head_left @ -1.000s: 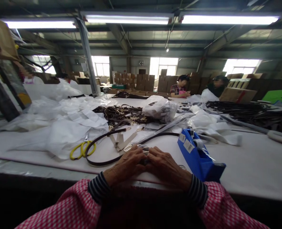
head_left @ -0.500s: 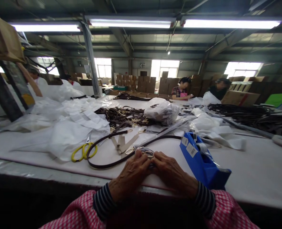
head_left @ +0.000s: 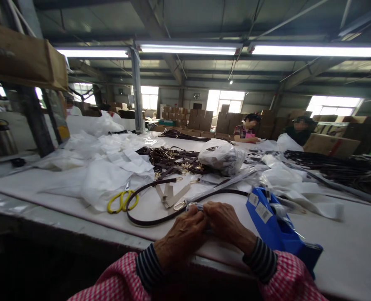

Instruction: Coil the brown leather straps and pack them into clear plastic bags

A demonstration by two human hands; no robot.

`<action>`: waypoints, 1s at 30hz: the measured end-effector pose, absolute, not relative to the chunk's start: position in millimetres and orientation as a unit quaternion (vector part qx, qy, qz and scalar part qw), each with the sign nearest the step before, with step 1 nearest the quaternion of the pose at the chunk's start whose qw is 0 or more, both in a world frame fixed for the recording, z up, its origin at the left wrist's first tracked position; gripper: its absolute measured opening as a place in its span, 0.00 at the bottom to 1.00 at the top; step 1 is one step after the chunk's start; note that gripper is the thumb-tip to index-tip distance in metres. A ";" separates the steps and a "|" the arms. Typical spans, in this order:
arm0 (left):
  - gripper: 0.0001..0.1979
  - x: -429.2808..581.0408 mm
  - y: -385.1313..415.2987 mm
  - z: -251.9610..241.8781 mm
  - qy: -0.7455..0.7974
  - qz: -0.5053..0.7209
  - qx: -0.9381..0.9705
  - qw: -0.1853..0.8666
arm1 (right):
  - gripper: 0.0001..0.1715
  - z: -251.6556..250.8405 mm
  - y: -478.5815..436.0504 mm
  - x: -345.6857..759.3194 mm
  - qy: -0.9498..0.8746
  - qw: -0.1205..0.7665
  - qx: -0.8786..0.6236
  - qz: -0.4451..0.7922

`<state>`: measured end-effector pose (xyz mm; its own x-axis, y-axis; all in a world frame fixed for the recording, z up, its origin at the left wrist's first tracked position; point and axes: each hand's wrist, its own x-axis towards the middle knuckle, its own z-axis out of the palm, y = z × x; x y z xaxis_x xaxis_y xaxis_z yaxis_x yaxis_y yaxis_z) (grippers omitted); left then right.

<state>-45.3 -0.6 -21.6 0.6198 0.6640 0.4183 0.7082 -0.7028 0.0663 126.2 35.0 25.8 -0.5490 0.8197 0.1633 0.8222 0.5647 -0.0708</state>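
Both left hand (head_left: 185,229) and right hand (head_left: 224,220) grip a greyish bundle (head_left: 197,206) below centre; scissors (head_left: 122,199) lie left of centre, a blue dispenser (head_left: 275,234) lower right.

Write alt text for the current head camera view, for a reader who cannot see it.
A person's left hand appears to hold a small, mostly hidden grey item, the right hand close against it, at a white table. A dark strap curves beyond; yellow-handled scissors lie left, a blue tape dispenser right.

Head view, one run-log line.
left hand: holds grey piece; right hand: meets left, grip hidden; strap: curved beyond; scissors: left; blue dispenser: right
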 end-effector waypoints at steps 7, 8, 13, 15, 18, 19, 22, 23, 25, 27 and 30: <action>0.12 -46.6 -5.2 -19.2 -0.364 -0.203 -0.908 0.042 | 0.13 74.1 56.3 123.0 -0.916 0.012 -0.402 -0.012; 0.10 -45.9 -7.1 -19.4 -0.362 -0.204 -0.909 0.039 | 0.15 78.3 60.3 117.5 -0.916 0.024 -0.399 -0.024; 0.09 -40.0 -12.7 -22.3 -0.370 -0.239 -0.897 0.029 | 0.11 66.3 87.2 62.8 -0.928 0.037 -0.363 -0.072; 0.09 -38.8 -12.9 -24.5 -0.372 -0.252 -0.893 0.029 | 0.09 53.1 99.5 39.7 -0.940 0.004 -0.334 -0.072; 0.05 -39.3 -11.8 -27.8 -0.377 -0.246 -0.892 0.032 | 0.12 37.4 114.2 19.4 -0.950 -0.039 -0.302 -0.075; 0.05 -39.7 -11.2 -28.5 -0.376 -0.245 -0.893 0.033 | 0.12 34.1 117.5 16.8 -0.952 -0.047 -0.292 -0.077; 0.06 -40.3 -9.2 -28.6 -0.371 -0.237 -0.897 0.034 | 0.12 29.3 122.3 16.5 -0.958 -0.054 -0.268 -0.085; 0.07 -40.4 -8.7 -28.0 -0.373 -0.230 -0.898 0.035 | 0.12 28.6 122.9 17.6 -0.960 -0.053 -0.261 -0.085; 0.07 -40.4 -8.3 -26.3 -0.382 -0.215 -0.898 0.037 | 0.12 27.7 123.5 19.6 -0.962 -0.050 -0.256 -0.082; 0.08 -40.7 -9.0 -24.4 -0.385 -0.216 -0.897 0.034 | 0.12 26.3 124.7 21.4 -0.960 -0.043 -0.267 -0.075; 0.10 -41.4 -11.8 -21.3 -0.378 -0.230 -0.897 0.025 | 0.14 22.4 128.0 24.6 -0.949 -0.021 -0.308 -0.059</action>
<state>-41.4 -11.8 -21.3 0.6090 0.6658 0.4311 0.6890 -0.7133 0.1283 24.6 128.0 22.4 -0.8094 0.5873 -0.0030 0.5824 0.8033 0.1247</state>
